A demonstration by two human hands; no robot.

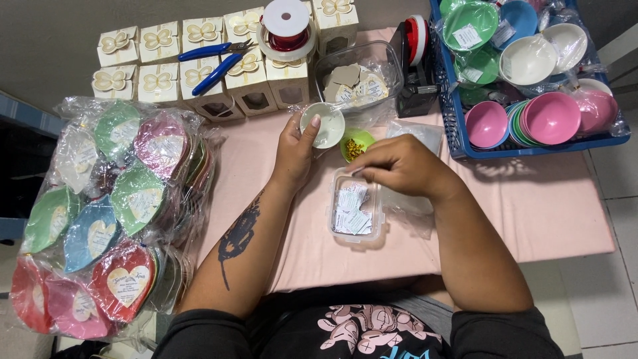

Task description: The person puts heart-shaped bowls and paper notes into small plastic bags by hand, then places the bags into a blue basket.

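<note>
The left hand (294, 151) holds a small round white dish (323, 124) upright above the table (545, 206), thumb across its face and fingers closed behind it. The right hand (399, 166) hovers over a clear plastic box (355, 211) that lies on the pink cloth just in front of the person; its fingertips are pinched together, but whether they hold anything I cannot tell. The box is full of small white paper slips (351, 207). Between the two hands, just past the box, sits a little green bowl (357, 143) with tiny gold bits in it.

Behind the dish stands a clear tub (359, 70) holding beige heart-shaped tags. To its left, two rows of small white gift boxes (159, 63) with gold butterfly shapes on top fill the far edge; blue-handled pliers (212, 63) lie across them, and a spool of red ribbon (287, 30) rests on the boxes nearer the middle. On the left side a big clear bag (113, 213) holds heart-shaped packs in green, blue, pink and red, each with a pale heart label. On the far right a blue crate (458, 133) holds stacked round bowls in pink, green, white and blue, some wrapped in clear plastic with small white labels
</note>
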